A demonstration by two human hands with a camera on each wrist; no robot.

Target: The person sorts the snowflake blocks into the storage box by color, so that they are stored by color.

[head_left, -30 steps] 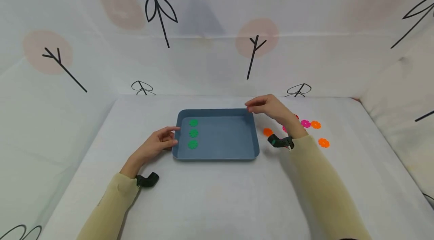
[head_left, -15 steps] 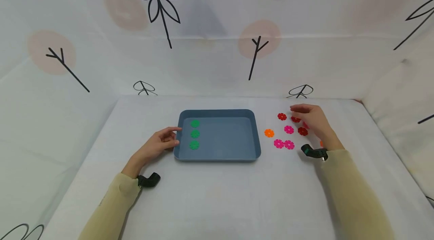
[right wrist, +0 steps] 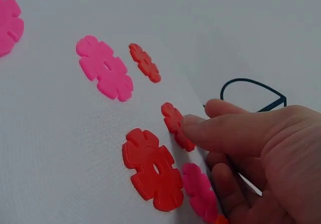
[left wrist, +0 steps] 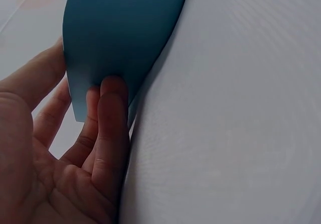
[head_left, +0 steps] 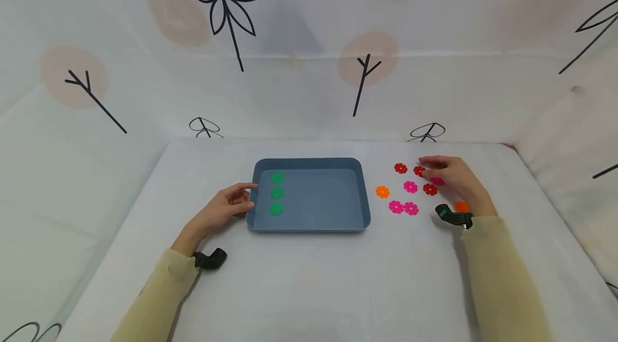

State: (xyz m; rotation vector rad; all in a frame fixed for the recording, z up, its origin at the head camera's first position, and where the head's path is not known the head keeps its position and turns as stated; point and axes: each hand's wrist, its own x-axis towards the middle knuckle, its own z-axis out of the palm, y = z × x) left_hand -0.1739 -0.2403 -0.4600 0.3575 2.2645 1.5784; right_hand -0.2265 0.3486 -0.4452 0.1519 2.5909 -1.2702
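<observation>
A shallow blue-grey tray [head_left: 309, 225] stands on the white table, with three green flower-shaped plastic pieces [head_left: 277, 193] in a column along its left side. My left hand [head_left: 223, 206] grips the tray's left side, one finger over the rim and other fingertips against the outer wall. To the right of the tray, my right hand [head_left: 458, 181] is low over the loose pieces. Its thumb tip is right at a red flower piece [right wrist: 175, 126], while the index finger lies beyond that piece, apart from the thumb. Another red piece [right wrist: 153, 169] and a pink one [right wrist: 199, 191] lie beside the hand.
Several more flower pieces lie right of the tray: an orange one [head_left: 382, 191], two pink ones side by side, a red one [head_left: 401, 168] farther back. Another orange piece [head_left: 461, 206] is partly under the right wrist. Patterned white cloth walls [head_left: 299, 89] stand around the table.
My right hand has moved from the tray's back right corner to the loose pieces, then lowered slightly to a red one. The left hand has stayed on the tray.
</observation>
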